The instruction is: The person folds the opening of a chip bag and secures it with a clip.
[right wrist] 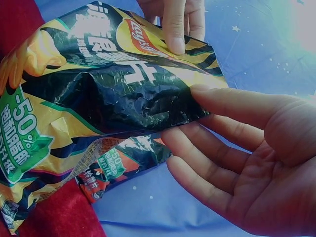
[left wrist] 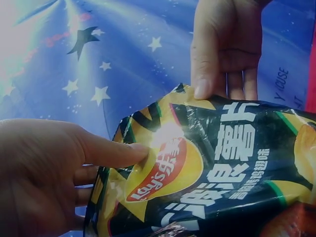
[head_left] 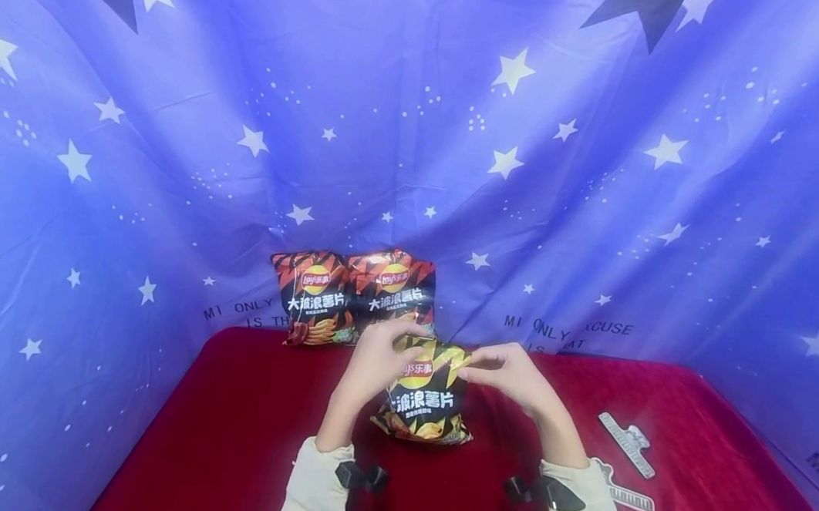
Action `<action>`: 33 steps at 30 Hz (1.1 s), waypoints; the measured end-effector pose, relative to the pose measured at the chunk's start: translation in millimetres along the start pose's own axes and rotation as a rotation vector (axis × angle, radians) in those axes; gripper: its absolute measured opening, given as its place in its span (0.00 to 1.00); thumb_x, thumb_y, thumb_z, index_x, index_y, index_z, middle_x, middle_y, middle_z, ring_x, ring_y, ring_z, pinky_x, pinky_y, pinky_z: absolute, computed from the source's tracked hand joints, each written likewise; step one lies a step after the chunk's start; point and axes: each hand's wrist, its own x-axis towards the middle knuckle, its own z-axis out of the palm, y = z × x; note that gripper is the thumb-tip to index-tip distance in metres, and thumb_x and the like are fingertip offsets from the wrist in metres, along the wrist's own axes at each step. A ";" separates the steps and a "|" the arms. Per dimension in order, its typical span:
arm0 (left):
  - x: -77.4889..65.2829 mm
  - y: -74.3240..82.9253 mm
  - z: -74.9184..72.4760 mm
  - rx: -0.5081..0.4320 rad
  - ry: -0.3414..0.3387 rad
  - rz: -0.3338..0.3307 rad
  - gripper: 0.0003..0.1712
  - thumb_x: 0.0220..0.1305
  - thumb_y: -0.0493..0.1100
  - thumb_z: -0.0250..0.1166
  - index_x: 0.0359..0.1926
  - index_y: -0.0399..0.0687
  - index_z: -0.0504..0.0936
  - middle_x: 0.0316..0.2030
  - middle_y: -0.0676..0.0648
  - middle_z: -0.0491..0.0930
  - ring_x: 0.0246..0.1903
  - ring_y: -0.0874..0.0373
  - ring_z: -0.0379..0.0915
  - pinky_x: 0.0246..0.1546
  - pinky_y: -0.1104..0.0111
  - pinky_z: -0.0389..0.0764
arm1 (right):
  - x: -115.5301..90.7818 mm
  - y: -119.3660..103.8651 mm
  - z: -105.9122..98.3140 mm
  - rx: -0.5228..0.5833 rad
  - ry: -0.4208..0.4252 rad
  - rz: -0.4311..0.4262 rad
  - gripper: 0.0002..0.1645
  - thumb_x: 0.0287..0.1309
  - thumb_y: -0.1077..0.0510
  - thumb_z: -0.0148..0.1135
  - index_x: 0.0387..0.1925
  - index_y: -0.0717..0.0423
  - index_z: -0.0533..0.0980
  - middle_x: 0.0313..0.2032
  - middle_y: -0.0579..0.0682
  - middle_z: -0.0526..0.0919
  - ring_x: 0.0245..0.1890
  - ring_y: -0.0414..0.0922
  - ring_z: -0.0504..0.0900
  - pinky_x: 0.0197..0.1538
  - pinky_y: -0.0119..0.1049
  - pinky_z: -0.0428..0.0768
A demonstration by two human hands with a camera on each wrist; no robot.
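"Where's the yellow bag point(head_left: 424, 403)?"

"In front of the red bags point(head_left: 313, 297), over the counter point(head_left: 234, 424); I can't tell whether it touches down."

"And your hold?"

"My left grip point(head_left: 379, 358) and right grip point(head_left: 507, 373) both pinch its upper edges. I'd call this step positioning it; the next move calls for an even, gentle pinch."
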 end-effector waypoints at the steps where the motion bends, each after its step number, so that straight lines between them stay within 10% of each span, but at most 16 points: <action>1: 0.1 -0.3 -0.7 -0.007 0.001 0.005 0.14 0.60 0.37 0.74 0.48 0.49 0.90 0.49 0.49 0.89 0.55 0.52 0.83 0.60 0.54 0.80 | 0.1 -0.1 0.2 0.000 0.005 0.000 0.13 0.56 0.61 0.74 0.42 0.65 0.87 0.39 0.59 0.90 0.39 0.38 0.83 0.43 0.32 0.83; 33: 1.2 -5.1 -10.8 -0.141 0.056 0.009 0.12 0.58 0.28 0.72 0.39 0.46 0.91 0.42 0.46 0.91 0.49 0.55 0.86 0.52 0.60 0.85 | 4.3 0.9 3.6 0.003 0.091 -0.006 0.11 0.53 0.63 0.75 0.38 0.66 0.87 0.35 0.57 0.91 0.35 0.37 0.84 0.40 0.31 0.84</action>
